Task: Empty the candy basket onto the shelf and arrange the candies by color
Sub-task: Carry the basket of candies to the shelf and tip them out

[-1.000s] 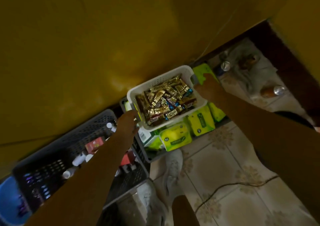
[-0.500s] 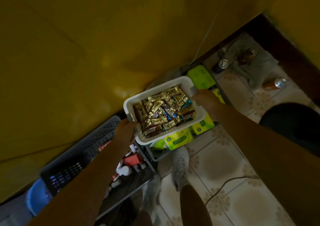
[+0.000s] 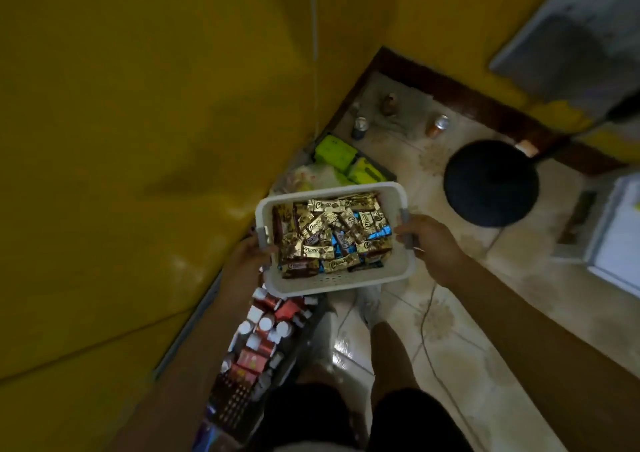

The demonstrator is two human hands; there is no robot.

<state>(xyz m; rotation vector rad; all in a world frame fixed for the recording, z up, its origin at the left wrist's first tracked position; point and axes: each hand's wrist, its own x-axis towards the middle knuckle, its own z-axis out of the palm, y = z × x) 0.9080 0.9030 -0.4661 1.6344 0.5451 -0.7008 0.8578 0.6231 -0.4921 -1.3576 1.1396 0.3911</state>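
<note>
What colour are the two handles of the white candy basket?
Grey. The head view shows it best: the handles stand out against the white basket.

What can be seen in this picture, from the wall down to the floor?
white basket: one, white, held above the floor
candies: many, gold, brown and blue wrappers, inside the basket
green packs: several, bright green, by the wall
cans: three, upright on the floor near the corner
round black object: one, floor at right
dark crate: one, below the basket
bottles and boxes: many, white-capped and red, in the crate
left hand: grips the basket's left handle
right hand: grips its right handle
</note>
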